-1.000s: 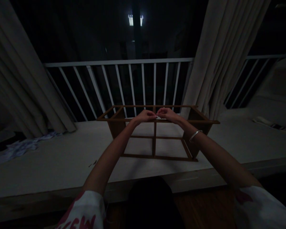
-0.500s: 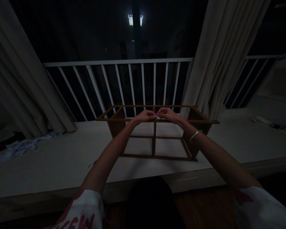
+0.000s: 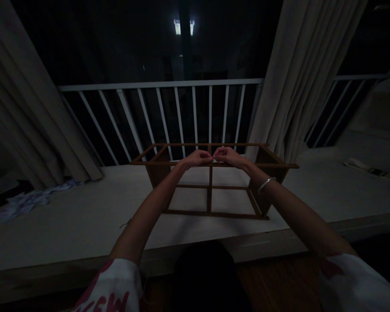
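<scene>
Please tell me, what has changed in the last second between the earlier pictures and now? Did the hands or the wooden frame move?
Almost nothing visibly changed. The left hand and right hand stay curled, close together at the near top bar of the wooden frame; whether they pinch something small is too dark to tell. The frame stands in the same place on the white ledge. The bracelet remains on the right wrist. Only the view shifted slightly.

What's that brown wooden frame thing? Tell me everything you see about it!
The wooden frame is an open brown skeleton of thin bars: a long top rectangle, solid side panels, and a lower grid of four openings. It stands upright on the pale ledge before the white railing. The left hand and right hand meet at its top front bar.
</scene>
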`<action>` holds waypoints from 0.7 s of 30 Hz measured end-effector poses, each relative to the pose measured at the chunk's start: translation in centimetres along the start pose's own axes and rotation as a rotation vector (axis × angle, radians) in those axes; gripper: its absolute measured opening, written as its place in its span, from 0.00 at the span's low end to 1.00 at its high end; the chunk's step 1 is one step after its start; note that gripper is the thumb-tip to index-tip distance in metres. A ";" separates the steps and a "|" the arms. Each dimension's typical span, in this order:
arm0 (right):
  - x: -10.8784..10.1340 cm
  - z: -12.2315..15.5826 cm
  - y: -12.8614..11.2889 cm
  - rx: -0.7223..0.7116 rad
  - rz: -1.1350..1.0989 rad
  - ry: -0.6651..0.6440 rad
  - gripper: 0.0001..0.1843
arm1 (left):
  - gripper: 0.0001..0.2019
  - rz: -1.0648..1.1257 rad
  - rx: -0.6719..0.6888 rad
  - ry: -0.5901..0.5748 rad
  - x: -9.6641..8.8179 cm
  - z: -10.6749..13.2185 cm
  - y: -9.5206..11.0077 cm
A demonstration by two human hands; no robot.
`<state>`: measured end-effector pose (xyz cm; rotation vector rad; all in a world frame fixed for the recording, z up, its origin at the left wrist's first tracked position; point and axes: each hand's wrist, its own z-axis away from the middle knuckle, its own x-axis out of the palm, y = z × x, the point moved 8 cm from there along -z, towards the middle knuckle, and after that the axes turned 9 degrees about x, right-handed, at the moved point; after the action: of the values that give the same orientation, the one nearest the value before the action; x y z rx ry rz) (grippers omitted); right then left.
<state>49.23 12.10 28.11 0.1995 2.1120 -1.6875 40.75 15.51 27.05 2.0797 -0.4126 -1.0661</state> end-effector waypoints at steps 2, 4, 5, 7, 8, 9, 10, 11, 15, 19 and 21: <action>-0.1 -0.1 0.2 0.009 0.004 0.008 0.14 | 0.18 0.000 0.005 -0.004 0.0 0.0 0.1; -0.2 -0.2 0.3 0.009 0.003 0.013 0.13 | 0.17 0.002 0.009 -0.008 0.0 0.0 0.2; -0.2 -0.2 0.3 0.007 0.000 0.010 0.13 | 0.17 0.006 0.007 -0.009 0.0 0.0 0.2; -0.1 -0.2 0.3 0.004 -0.005 -0.001 0.13 | 0.17 0.017 -0.007 -0.014 0.1 0.1 0.2; -0.1 -0.2 0.3 0.001 -0.007 -0.006 0.13 | 0.17 0.022 -0.017 -0.015 0.1 0.1 0.2; -0.1 -0.2 0.3 -0.004 -0.008 -0.010 0.13 | 0.17 0.028 -0.028 -0.015 0.1 0.2 0.2; -0.1 -0.2 0.2 -0.011 -0.009 -0.013 0.13 | 0.17 0.035 -0.036 -0.013 0.0 0.2 0.2; -0.1 -0.2 0.2 -0.019 -0.008 -0.014 0.12 | 0.17 0.042 -0.039 -0.009 0.0 0.3 0.3; -0.2 -0.3 0.3 -0.026 0.010 -0.008 0.12 | 0.18 0.070 -0.033 0.005 -0.1 0.3 0.6; -0.2 -0.2 0.3 -0.017 0.012 -0.003 0.14 | 0.18 0.040 -0.055 0.015 -0.2 0.1 0.2; -0.1 -0.1 0.1 -0.017 -0.002 -0.011 0.14 | 0.17 0.022 -0.058 0.021 -0.2 0.0 0.0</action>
<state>49.37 12.22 28.05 0.1834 2.1185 -1.6673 40.65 15.62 27.20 2.0291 -0.3885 -1.0307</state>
